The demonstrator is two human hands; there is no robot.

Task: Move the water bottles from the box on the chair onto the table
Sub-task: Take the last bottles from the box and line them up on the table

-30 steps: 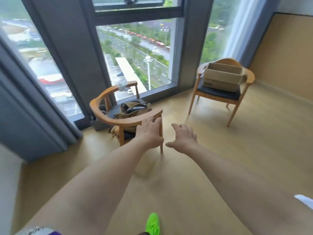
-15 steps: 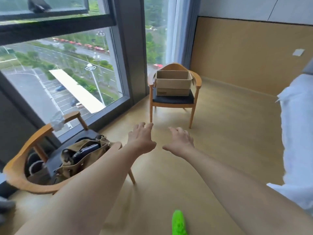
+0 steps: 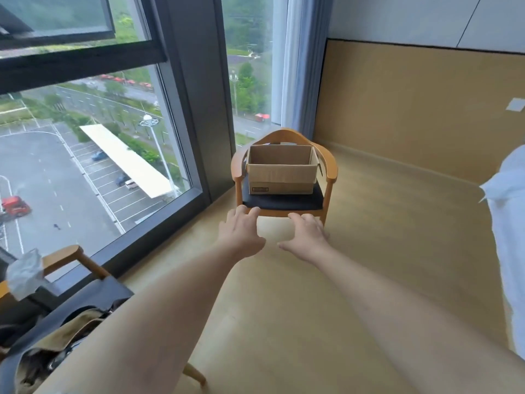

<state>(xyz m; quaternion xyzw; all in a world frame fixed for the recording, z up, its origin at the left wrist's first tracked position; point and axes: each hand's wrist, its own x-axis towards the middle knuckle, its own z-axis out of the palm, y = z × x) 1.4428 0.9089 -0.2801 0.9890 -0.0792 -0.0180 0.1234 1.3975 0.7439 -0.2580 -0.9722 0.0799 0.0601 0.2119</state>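
Note:
An open cardboard box (image 3: 282,179) stands on the black seat of a wooden armchair (image 3: 329,169) by the window, straight ahead. Its inside is hidden from here, so no water bottles show. My left hand (image 3: 241,236) and my right hand (image 3: 306,237) are stretched out in front of me, palms down, fingers relaxed, holding nothing. Both hover short of the chair's front edge. No table is in view.
A second wooden chair (image 3: 65,255) with a tan bag (image 3: 56,339) on it sits at the lower left, close to my left arm. White bedding (image 3: 508,223) fills the right edge. A large window (image 3: 93,155) runs along the left; wooden floor lies between.
The view has swung right and moved closer to the chair with the box, which now sits centred and larger. The chair with the bag has slid to the lower left. Both hands stay outstretched.

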